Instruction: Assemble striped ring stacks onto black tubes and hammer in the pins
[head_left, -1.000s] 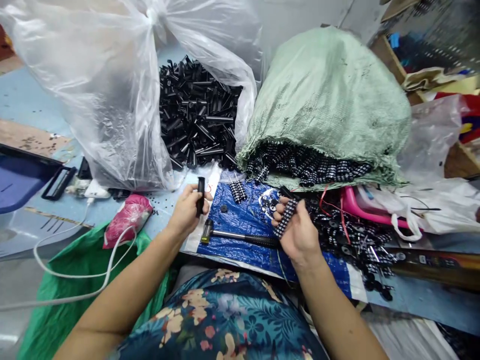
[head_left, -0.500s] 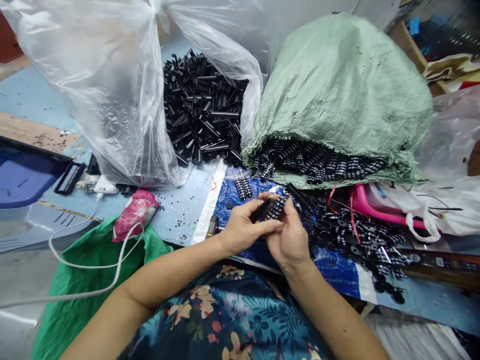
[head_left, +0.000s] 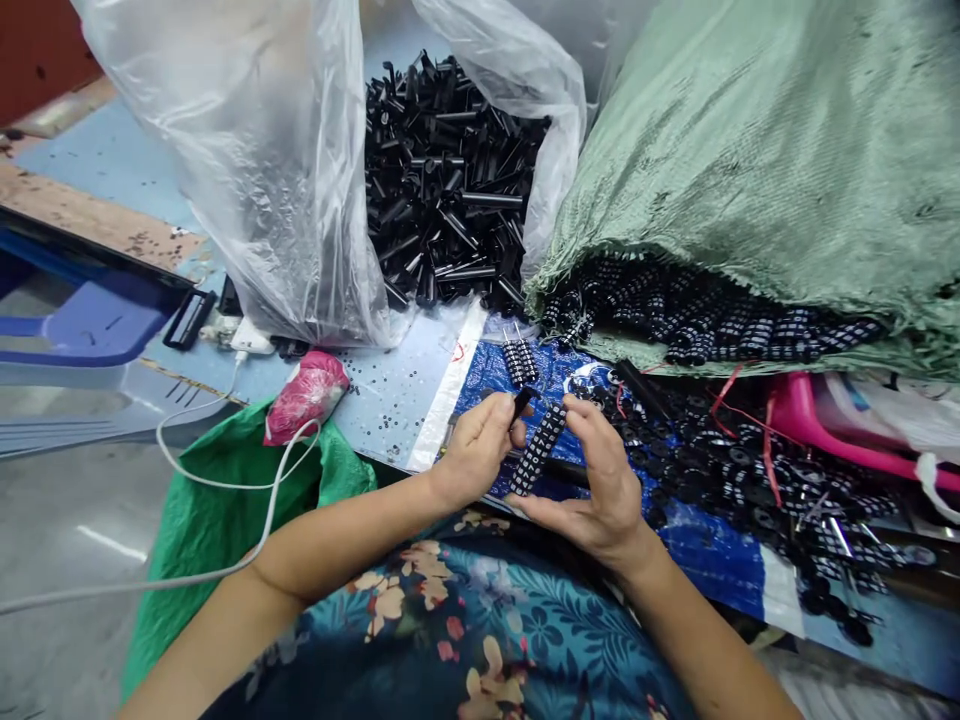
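Observation:
My right hand (head_left: 604,485) pinches a row of black number dials (head_left: 537,452) by its two ends, between thumb and fingers; white digits show along it. In my left hand (head_left: 476,445) a short black plastic piece (head_left: 523,401) is gripped between thumb and fingers, just left of the dials' upper end and apart from them. Two short dial stacks on metal pins (head_left: 519,362) lie beyond my hands on the blue sheet (head_left: 480,375). A black tube (head_left: 641,388) rests to their right.
Black plastic tubes (head_left: 450,200) fill an open clear bag (head_left: 292,200). A green woven sack (head_left: 750,180) spills dial rows (head_left: 712,310). Loose dials and pins (head_left: 705,470) cover the right side. A pink packet (head_left: 306,395), a white cable (head_left: 274,490) and a green bag (head_left: 202,520) are at left.
My hands have moved apart. The dial row, partly covered by my fingers before, now shows at full length in my right hand, and the black piece is away from it. The view has shifted.

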